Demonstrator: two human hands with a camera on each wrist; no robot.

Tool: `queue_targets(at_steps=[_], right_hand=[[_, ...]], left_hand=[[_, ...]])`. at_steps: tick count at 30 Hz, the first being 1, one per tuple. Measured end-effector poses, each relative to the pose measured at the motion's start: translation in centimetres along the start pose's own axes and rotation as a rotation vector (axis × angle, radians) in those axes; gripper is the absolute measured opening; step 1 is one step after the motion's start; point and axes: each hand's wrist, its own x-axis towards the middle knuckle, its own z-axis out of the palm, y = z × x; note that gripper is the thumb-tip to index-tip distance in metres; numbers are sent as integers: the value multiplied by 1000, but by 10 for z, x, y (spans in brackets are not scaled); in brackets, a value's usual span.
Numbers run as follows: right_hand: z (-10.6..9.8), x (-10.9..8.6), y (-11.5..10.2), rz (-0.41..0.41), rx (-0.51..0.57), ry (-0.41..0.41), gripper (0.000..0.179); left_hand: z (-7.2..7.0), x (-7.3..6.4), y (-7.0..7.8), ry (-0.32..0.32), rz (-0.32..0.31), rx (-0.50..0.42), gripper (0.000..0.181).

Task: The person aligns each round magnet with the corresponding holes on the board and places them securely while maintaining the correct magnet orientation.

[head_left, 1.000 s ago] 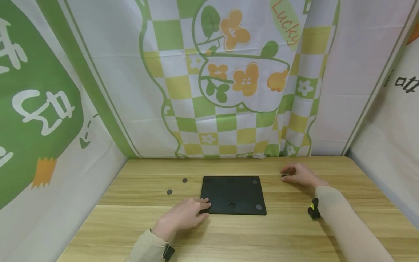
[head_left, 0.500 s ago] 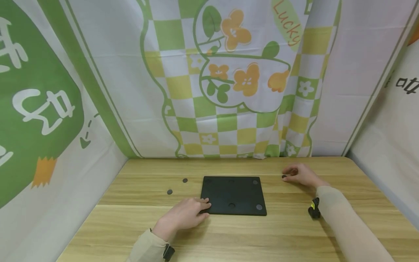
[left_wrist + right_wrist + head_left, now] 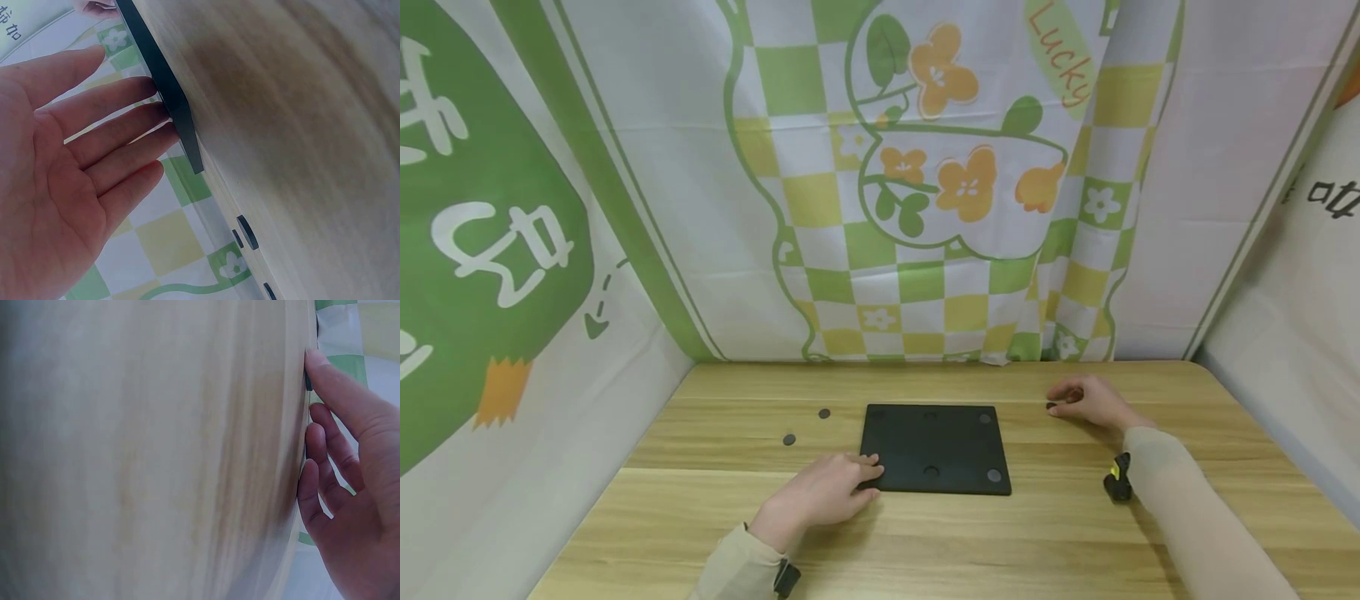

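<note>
A thin black rectangular board lies on the table, with round recesses and grey discs at its two right corners. My left hand rests its fingertips on the board's lower left corner. Its fingers look nearly straight in the left wrist view, with the board edge-on at their tips. To the right of the board, my right hand curls its thumb and fingers at a small dark round disc low over the wood. The right wrist view shows the thumb against the dark disc.
Two loose dark discs, one nearer and one farther, lie left of the board. The wooden table ends against a patterned curtain at the back. Fabric walls stand on both sides.
</note>
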Motion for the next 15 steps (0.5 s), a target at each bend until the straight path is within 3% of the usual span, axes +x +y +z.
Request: queue_targets(at_steps=[15], right_hand=[[-1,-2,-5,6,-4,4,27]], left_hand=[[-1,0,1,-13,-4,-12,36]])
